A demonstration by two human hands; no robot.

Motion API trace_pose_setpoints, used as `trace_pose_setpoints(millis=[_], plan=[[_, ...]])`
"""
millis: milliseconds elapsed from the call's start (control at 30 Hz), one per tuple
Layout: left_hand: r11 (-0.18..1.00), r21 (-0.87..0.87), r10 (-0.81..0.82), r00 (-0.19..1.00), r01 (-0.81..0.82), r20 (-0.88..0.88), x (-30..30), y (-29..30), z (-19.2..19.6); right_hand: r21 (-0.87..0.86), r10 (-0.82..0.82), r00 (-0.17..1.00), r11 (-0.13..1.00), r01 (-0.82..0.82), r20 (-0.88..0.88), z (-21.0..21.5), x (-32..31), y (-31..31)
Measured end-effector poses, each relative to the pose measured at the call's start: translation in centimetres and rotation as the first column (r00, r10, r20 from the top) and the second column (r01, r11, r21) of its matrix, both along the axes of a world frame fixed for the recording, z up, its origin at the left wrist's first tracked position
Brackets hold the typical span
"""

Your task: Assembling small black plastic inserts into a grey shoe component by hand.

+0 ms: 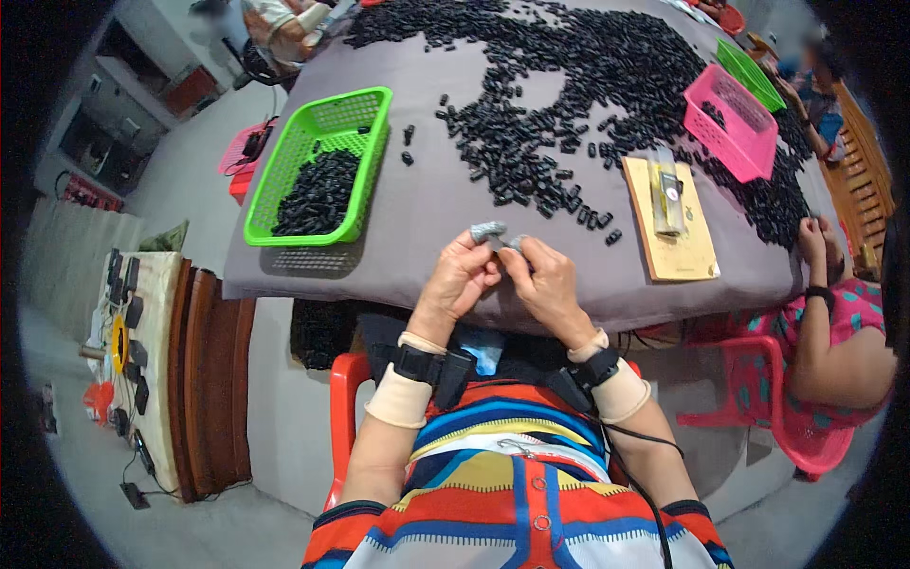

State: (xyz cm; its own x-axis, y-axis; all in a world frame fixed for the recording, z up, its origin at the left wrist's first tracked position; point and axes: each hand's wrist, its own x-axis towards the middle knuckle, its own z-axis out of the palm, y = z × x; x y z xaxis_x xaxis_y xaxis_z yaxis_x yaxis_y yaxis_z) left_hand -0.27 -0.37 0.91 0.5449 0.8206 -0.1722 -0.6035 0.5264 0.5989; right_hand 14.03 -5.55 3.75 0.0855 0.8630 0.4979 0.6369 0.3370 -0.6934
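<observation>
Close together over the table's near edge, my hands meet at the fingertips. My left hand (459, 277) is closed in a pinch, with a grey wrapping on a fingertip. Facing it, my right hand (550, 283) also pinches, thumb and forefinger pressed together around a grey-looking tip. Whatever lies between the fingers is too small and too covered to make out. Beyond them spreads a large heap of small black cylindrical pieces (517, 156). To the left, a green basket (358, 204) holds many more of these pieces.
A grey cloth covers the table (408, 251). On the right lie a tan notebook (687, 256) with a clear-and-yellow packet (666, 194) on it, and a pink basket (749, 142). A second green basket (744, 71) stands behind. A co-worker's hand (813, 242) works at the right edge.
</observation>
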Motion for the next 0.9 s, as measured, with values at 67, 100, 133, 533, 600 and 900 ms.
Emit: trace_pose_setpoints(millis=[67, 100, 133, 533, 600, 900], plan=[[0.998, 0.063, -0.022, 0.999, 0.025, -0.049, -0.4, -0.2, 0.6, 0.015, -0.025, 0.995, 1.000, 0.026, -0.100, -0.2, 0.3, 0.0], [0.997, 0.072, 0.034, 0.993, -0.026, -0.116, -0.8, -0.2, 1.0, -0.034, -0.030, 0.991, 0.999, 0.026, -0.134, -0.1, 0.4, -0.1], [0.996, 0.080, 0.036, 0.992, -0.026, -0.120, -1.3, -0.1, 2.0, -0.026, -0.028, 0.990, 0.999, 0.025, -0.139, 0.0, 0.7, -0.1], [0.508, 0.861, 0.861, 0.034, -0.033, -0.507, -10.7, 7.7, 10.1, -0.063, -0.070, 0.939, 0.997, 0.052, -0.337, 0.5, 1.4, 0.7], [0.514, 0.855, 0.804, 0.310, 0.066, -0.508, -6.3, 6.2, 8.6, -0.068, -0.084, 0.941, 0.996, 0.066, -0.327, 1.1, 2.0, 0.3], [0.590, 0.761, 0.039, 0.932, 0.269, -0.360, 10.7, -0.5, 3.7, 0.093, 0.028, 0.882, 0.996, 0.017, -0.470, 5.8, 3.4, -2.3]])
